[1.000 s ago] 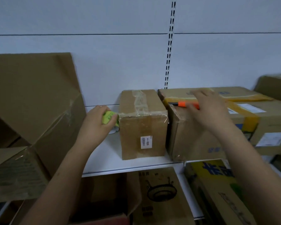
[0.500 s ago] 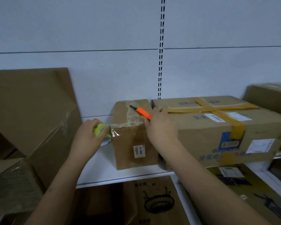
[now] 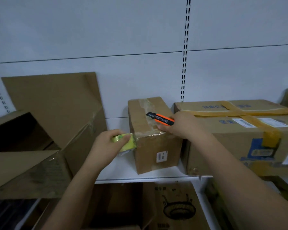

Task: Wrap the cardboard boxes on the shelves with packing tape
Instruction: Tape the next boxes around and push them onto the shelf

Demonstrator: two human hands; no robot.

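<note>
Near the front edge of the white shelf (image 3: 150, 177), the left hand (image 3: 106, 146) grips a yellow-green roll of clear packing tape (image 3: 125, 141) just beside the left side of a small brown cardboard box (image 3: 154, 146), a clear strip running along the box's top front edge. The right hand (image 3: 184, 126) holds an orange-and-black utility knife (image 3: 161, 119) over the box's top. A larger, yellow-taped cardboard box (image 3: 231, 138) stands just right.
</note>
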